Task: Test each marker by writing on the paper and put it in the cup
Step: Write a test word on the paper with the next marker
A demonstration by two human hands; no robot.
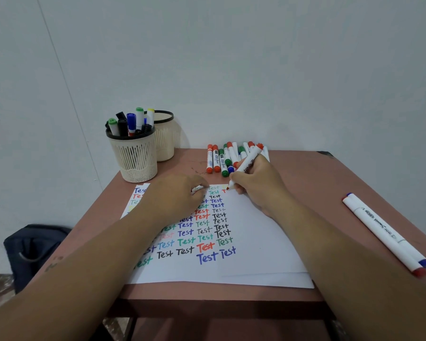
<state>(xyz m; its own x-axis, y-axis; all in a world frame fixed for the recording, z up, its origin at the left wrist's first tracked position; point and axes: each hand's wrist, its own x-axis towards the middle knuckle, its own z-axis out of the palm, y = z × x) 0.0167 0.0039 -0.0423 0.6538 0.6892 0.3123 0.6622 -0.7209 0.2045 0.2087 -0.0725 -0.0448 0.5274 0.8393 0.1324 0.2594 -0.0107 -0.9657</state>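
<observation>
The red marker (247, 165) sits just right of the frame's middle, pinched in the fingers of the right hand (257, 185), its uncapped tip touching the paper (256, 244) near the sheet's top edge and its red end tilted up and to the right. The left hand (176, 198) rests on the paper just left of the tip, fingers curled around a small white thing I cannot identify. Rows of "Test" in blue, red, green and black fill the left part of the sheet. Above the right hand a pile of markers (228, 158) lies on the desk (330, 183). At the upper left of the desk a cup (137, 159) holds several markers upright, with a second cup (166, 139) just behind it. Two capped markers (384, 233) lie side by side at the right of the frame. A dark bag (32, 249) sits on the floor at the lower left.
</observation>
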